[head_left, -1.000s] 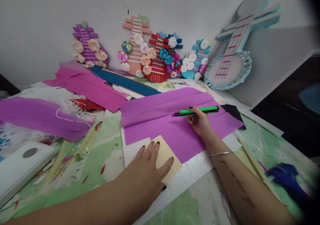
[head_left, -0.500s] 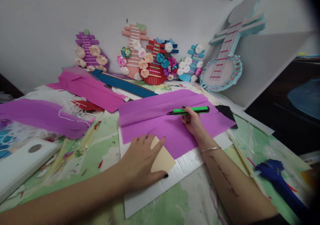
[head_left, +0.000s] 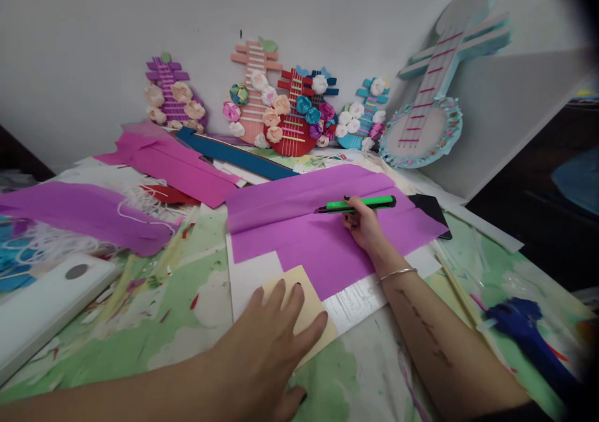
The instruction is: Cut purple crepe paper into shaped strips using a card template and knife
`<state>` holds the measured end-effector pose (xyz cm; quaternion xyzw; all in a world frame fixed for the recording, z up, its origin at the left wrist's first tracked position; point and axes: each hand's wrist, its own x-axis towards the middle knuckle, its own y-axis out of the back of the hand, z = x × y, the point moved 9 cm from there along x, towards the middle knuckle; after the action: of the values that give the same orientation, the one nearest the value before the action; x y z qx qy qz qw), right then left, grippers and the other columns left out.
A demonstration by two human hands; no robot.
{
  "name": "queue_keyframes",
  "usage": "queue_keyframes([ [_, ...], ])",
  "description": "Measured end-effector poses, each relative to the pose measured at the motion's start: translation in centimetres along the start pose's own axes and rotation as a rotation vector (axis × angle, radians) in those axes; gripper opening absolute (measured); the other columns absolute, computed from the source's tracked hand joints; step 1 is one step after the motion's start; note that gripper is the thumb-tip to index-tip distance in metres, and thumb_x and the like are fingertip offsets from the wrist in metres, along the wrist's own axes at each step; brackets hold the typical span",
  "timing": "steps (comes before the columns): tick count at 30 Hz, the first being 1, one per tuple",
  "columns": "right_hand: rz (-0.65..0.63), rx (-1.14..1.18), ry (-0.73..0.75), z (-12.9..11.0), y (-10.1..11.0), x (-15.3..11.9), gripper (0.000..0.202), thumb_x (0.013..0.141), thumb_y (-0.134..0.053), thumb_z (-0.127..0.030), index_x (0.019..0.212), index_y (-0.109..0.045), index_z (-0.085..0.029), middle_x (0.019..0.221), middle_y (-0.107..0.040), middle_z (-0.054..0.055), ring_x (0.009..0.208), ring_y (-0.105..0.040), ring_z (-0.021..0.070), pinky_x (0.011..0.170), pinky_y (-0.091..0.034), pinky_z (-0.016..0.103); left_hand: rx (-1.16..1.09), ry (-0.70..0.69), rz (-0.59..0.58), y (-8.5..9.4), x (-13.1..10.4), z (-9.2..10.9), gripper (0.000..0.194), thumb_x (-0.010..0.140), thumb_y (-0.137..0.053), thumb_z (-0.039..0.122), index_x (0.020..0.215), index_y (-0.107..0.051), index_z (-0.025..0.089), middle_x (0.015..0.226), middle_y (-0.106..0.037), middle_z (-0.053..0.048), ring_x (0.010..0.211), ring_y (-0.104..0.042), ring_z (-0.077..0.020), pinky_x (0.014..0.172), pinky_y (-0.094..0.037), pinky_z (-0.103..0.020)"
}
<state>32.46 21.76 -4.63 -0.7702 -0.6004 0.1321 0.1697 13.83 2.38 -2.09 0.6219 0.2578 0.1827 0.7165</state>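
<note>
So, green cutter (head_left: pixel 374 203) in our right hand (head_left: pixel 367 227), out over the middle of the purple paper (head_left: pixel 337 247).

We've got that hand's fingers wrapped tight around the cutter, blade end pointing left; whether the tip touches the sheet, we can't tell. Our left hand (head_left: pixel 269 341) lies palm down with its fingers spread apart on a pale yellow card (head_left: pixel 309 302), by the paper's near edge, and there's a white board (head_left: pixel 255 275) under the paper. The paper's right corner overlaps a flat black thing (head_left: pixel 433 208). Farther out we've got a blue glue gun (head_left: pixel 521 328) on the right, pink paper (head_left: pixel 173 166) and a long blue strip (head_left: pixel 238 155) back left, and flower-trimmed guitar shapes (head_left: pixel 294 138) standing along the wall (head_left: pixel 107 47).
</note>
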Motion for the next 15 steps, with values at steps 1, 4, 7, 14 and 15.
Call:
queue_keyframes([
  [1, 0.004, 0.000, 0.000, 0.0, 0.0, 0.0, 0.032, 0.055, -0.076, -0.026, 0.059, -0.044, -0.021, 0.046, -0.038, -0.008, 0.040, -0.029, 0.0056, 0.034, -0.015, 0.021, -0.001, 0.002, 0.003, 0.0, 0.1, -0.1, 0.069, 0.082, -0.059, 0.053, 0.143, -0.039, 0.028, 0.140, -0.045, -0.023, 0.124, -0.044, -0.0474, 0.092, -0.038, -0.069],
  [4, 0.016, 0.004, -0.001, -0.1, 0.0, -0.1, 0.033, 0.055, -0.076, -0.026, 0.059, -0.043, -0.021, 0.046, -0.039, -0.008, 0.040, -0.029, 0.0057, 0.034, -0.015, 0.021, 0.006, -0.040, 0.096, 0.5, 1.0, -0.6, 0.073, 0.081, -0.054, 0.067, 0.141, -0.042, 0.027, 0.138, -0.046, -0.022, 0.126, -0.042, -0.0462, 0.096, -0.034, -0.069],
  [7, 0.024, 0.013, -0.002, -0.2, 0.1, 0.0, 0.032, 0.055, -0.075, -0.027, 0.059, -0.043, -0.022, 0.045, -0.040, -0.008, 0.040, -0.031, 0.0061, 0.034, -0.016, 0.021, 0.047, -0.143, 0.181, 0.8, 1.7, -0.2, 0.075, 0.081, -0.049, 0.071, 0.133, -0.048, 0.017, 0.137, -0.048, -0.023, 0.131, -0.038, -0.0443, 0.103, -0.028, -0.066],
  [14, 0.027, 0.020, -0.005, -0.1, 0.3, 0.2, 0.031, 0.056, -0.075, -0.030, 0.059, -0.044, -0.022, 0.044, -0.038, -0.008, 0.039, -0.031, 0.0063, 0.034, -0.016, 0.022, 0.132, -0.206, 0.213, 1.0, 1.2, 1.0, 0.069, 0.077, -0.054, 0.072, 0.112, -0.058, 0.012, 0.138, -0.046, -0.026, 0.125, -0.044, -0.0433, 0.097, -0.037, -0.058],
  [15, 0.025, 0.020, -0.006, -0.1, 0.3, 0.2, 0.032, 0.056, -0.075, -0.029, 0.060, -0.044, -0.022, 0.044, -0.038, -0.008, 0.039, -0.031, 0.0062, 0.034, -0.016, 0.022, 0.135, -0.211, 0.215, 1.0, 1.2, 1.1, 0.069, 0.077, -0.053, 0.073, 0.109, -0.059, 0.013, 0.136, -0.047, -0.026, 0.123, -0.046, -0.0431, 0.095, -0.039, -0.058],
])
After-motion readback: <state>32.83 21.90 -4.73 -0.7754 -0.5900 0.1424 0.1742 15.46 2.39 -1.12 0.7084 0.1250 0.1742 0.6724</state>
